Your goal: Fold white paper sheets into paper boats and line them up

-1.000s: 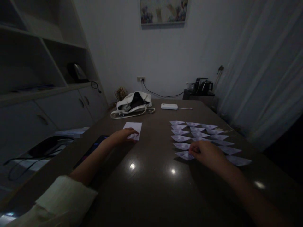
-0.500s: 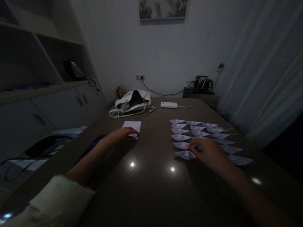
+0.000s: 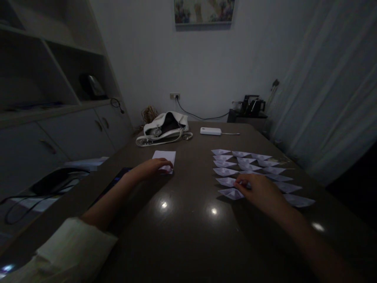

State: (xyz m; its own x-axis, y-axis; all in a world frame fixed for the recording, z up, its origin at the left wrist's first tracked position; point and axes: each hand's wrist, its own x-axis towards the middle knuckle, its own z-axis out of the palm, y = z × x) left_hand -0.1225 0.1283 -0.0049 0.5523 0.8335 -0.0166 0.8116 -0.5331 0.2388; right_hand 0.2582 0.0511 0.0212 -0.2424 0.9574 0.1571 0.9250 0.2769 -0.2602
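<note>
My left hand (image 3: pixel 157 166) rests over a small stack of white paper (image 3: pixel 165 155) left of centre. Its fingers are loosely bent and apart, with paper showing beneath them. On the right, several white folded paper boats (image 3: pixel 225 171) stand on the table in columns. My right hand (image 3: pixel 257 188) is among the nearer boats, thumb and forefinger pinched at a paper boat mostly hidden behind the hand. Just left of those fingertips lie a boat (image 3: pixel 226 182) and the nearest boat of the left column (image 3: pixel 231 193).
A white handbag (image 3: pixel 165 127) and a white power bank (image 3: pixel 210 131) with a short strap lie at the back of the dark table (image 3: pixel 188 232). A dark phone or tablet (image 3: pixel 113 182) lies partly under my left forearm. A kettle (image 3: pixel 255 107) stands beyond the far right edge.
Both hands stay almost in place; the left fingers shift slightly on the paper. The whole view moves very little.
</note>
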